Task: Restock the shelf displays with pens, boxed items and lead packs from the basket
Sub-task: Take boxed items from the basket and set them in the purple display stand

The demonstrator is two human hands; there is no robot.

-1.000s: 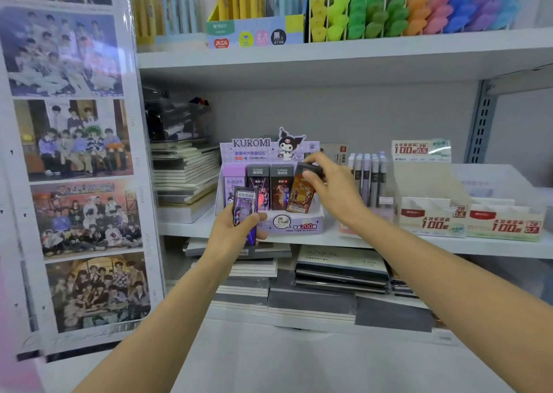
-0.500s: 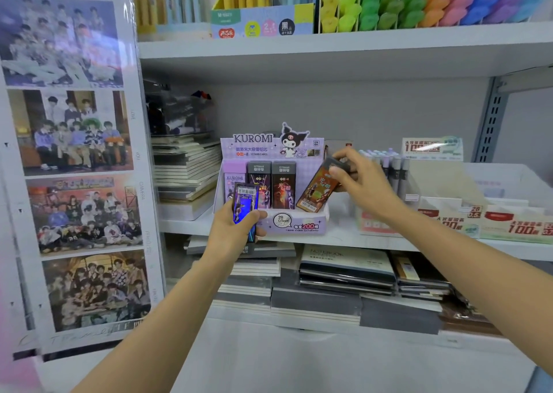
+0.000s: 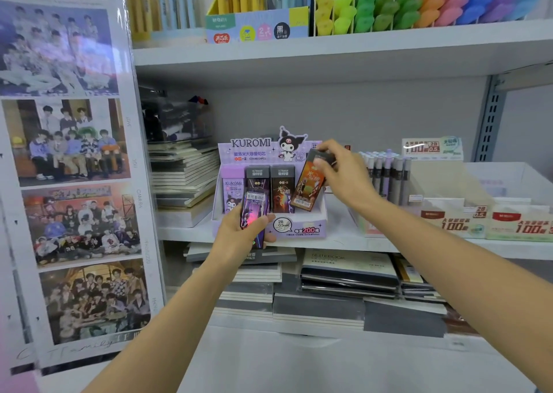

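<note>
Orange lead pack (image 3: 308, 189) held tilted

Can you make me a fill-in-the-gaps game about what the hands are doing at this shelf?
1. The right hand pinches the orange-brown lead pack by its ____ end.
2. The left hand holds a dark purple lead pack in front of the lilac cardboard display box, which has the word ____ printed on it.
3. The orange-brown lead pack is tilted at the ____ end of the row of packs in that box.

Missing words: top; KUROMI; right.
</note>
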